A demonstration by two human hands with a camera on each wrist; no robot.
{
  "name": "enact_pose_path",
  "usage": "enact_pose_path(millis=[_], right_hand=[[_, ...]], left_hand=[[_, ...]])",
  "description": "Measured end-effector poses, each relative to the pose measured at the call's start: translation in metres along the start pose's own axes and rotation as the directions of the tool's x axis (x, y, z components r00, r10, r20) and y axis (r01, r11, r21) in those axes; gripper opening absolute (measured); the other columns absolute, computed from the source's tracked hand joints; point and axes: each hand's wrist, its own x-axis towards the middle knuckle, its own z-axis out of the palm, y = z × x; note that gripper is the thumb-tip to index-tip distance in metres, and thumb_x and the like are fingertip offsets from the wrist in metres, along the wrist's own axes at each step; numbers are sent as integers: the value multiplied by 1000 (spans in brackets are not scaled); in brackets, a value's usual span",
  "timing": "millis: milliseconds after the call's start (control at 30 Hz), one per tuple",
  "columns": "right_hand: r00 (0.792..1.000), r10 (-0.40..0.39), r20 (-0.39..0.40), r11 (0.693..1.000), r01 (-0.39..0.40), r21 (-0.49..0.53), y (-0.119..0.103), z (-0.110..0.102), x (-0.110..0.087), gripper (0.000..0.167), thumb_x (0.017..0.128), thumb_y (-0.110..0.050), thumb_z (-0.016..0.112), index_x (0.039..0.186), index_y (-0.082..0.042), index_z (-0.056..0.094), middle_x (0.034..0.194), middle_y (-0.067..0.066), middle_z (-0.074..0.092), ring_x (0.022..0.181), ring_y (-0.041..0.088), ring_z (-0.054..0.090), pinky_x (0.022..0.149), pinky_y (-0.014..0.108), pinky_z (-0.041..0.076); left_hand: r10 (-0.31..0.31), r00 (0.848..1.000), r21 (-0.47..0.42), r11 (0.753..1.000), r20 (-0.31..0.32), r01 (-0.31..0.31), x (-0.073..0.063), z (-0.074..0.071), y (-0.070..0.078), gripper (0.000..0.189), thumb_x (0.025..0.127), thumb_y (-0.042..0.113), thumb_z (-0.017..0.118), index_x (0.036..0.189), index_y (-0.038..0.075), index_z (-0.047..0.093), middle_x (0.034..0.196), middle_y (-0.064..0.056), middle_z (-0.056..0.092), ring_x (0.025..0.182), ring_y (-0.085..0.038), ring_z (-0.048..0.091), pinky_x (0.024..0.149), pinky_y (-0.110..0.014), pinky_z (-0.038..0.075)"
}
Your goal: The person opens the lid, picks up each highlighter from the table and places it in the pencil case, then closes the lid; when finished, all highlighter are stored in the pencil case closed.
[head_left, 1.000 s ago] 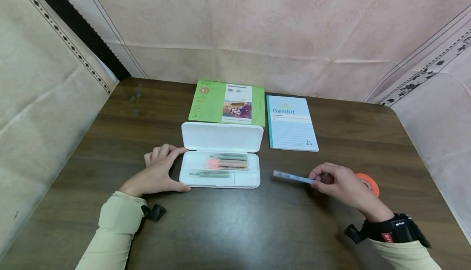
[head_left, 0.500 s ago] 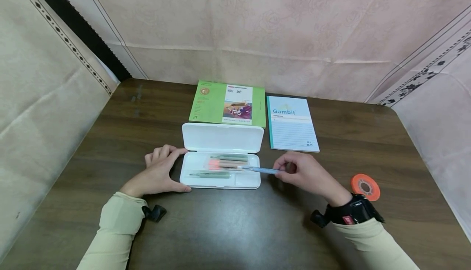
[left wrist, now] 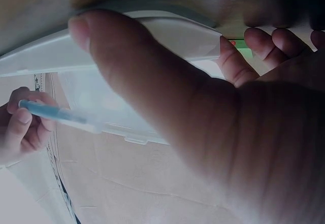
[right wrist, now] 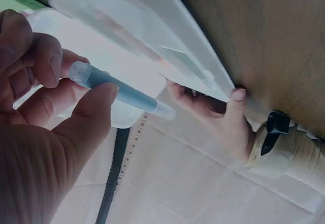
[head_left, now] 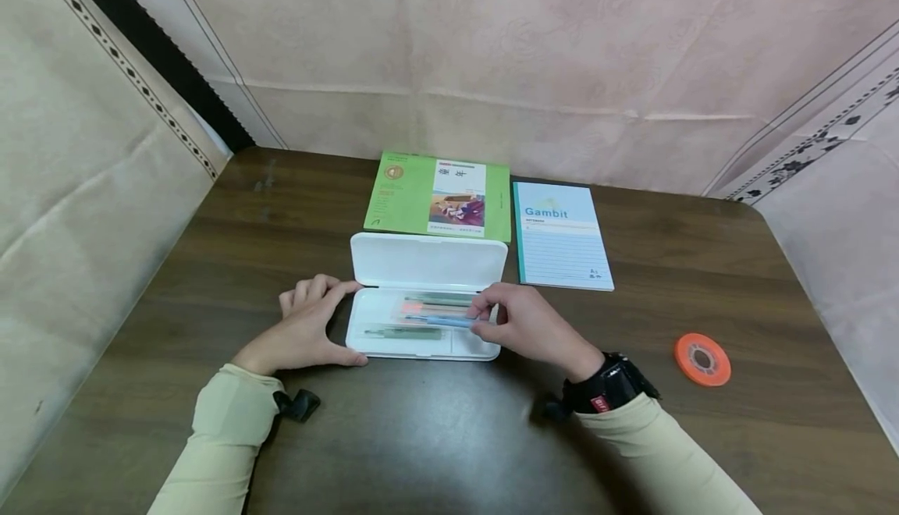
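A white pencil case [head_left: 365, 308] lies on the table with its lid [head_left: 430, 259] raised. Several slim pens [head_left: 414, 333], green and pinkish, lie inside it. At the case's left end, my left hand [head_left: 302, 328] holds it, thumb at the front corner and index finger at the back corner. Over the right half of the case, my right hand [head_left: 523, 324] pinches a light blue pen [right wrist: 127, 92] between thumb and fingers. That pen points left, close over the pens in the tray. Its clear end shows in the left wrist view, beyond my left thumb [left wrist: 132, 51].
A green book [head_left: 400, 195] lies behind the raised lid. To its right is a pale blue notebook [head_left: 562, 250] marked "Gambit". An orange ring-shaped roll [head_left: 702, 359] lies at the right of the brown table [head_left: 421, 437]. Pale cloth [head_left: 492, 47] hangs behind.
My right hand has carried the blue pen leftward from beside the orange roll to over the open pencil case. My left hand has stayed at the case's left end.
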Motion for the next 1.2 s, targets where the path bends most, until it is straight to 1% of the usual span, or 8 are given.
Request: enact_pose_path(millis=[200, 367, 500, 600, 700, 900, 1067, 1200], right_hand=[[999, 5, 35, 1000, -4, -8, -5, 19, 12, 5, 89, -16, 71, 92, -12, 70, 80, -3, 57, 72, 12, 51, 61, 22, 41], [999, -12, 50, 997, 16, -73, -12, 31, 19, 3, 89, -16, 71, 91, -14, 71, 81, -5, 58, 76, 10, 51, 69, 23, 43], [998, -63, 32, 988, 67, -139, -17, 40, 22, 3, 88, -17, 72, 86, -16, 70, 79, -6, 57, 76, 11, 52, 69, 22, 42], [996, -91, 12, 982, 92, -165, -20, 47, 24, 4, 87, -17, 72, 84, -16, 70, 78, -6, 58, 75, 11, 52, 69, 22, 42], [996, -90, 8, 981, 90, -171, -23, 50, 25, 3, 87, -17, 72, 87, -16, 70, 81, -3, 59, 76, 10, 51, 70, 23, 42], [997, -81, 1, 993, 81, -88, -24, 48, 24, 8, 87, -15, 73, 95, -13, 70, 86, 0, 61, 81, 16, 54, 72, 24, 42], [998, -65, 12, 998, 66, -18, -23, 44, 23, 13, 88, -14, 72, 101, -11, 69, 90, 2, 60, 81, 21, 54, 69, 23, 41], [999, -46, 1, 999, 46, 27, -25, 35, 20, 16, 89, -15, 71, 105, -11, 69, 90, 0, 59, 78, 18, 53, 65, 22, 41]], left_hand=[[-3, 1000, 2, 1000, 0, 3, 0, 0, 0, 102, 62, 57, 87, 145, 18, 42, 123, -10, 43, 108, -29, 30, 83, -46, 15], [-6, 1000, 8, 1000, 2, 5, 1, 1, -1, 102, 62, 57, 87, 145, 18, 42, 123, -10, 43, 108, -29, 30, 84, -46, 16], [-5, 1000, 9, 1000, 0, 5, 1, 0, 0, 101, 63, 56, 87, 145, 17, 42, 123, -10, 43, 108, -30, 30, 84, -46, 16], [-4, 1000, 6, 1000, -2, 4, 1, 0, 0, 102, 62, 56, 87, 145, 17, 42, 123, -10, 43, 108, -30, 30, 84, -46, 16], [-4, 1000, 4, 1000, -1, 4, 1, 1, -1, 102, 62, 57, 87, 145, 18, 42, 123, -10, 43, 108, -30, 30, 83, -46, 16], [-4, 1000, 6, 1000, -3, 4, 1, 1, -1, 102, 62, 57, 87, 145, 18, 42, 123, -10, 43, 108, -30, 30, 84, -46, 16], [-4, 1000, 2, 1000, -4, 4, 0, 0, 1, 101, 62, 55, 88, 144, 17, 43, 123, -10, 43, 108, -30, 30, 84, -46, 15], [2, 1000, -3, 1000, -7, -2, -1, -1, 2, 101, 63, 56, 87, 144, 16, 44, 122, -12, 44, 108, -31, 30, 83, -47, 16]])
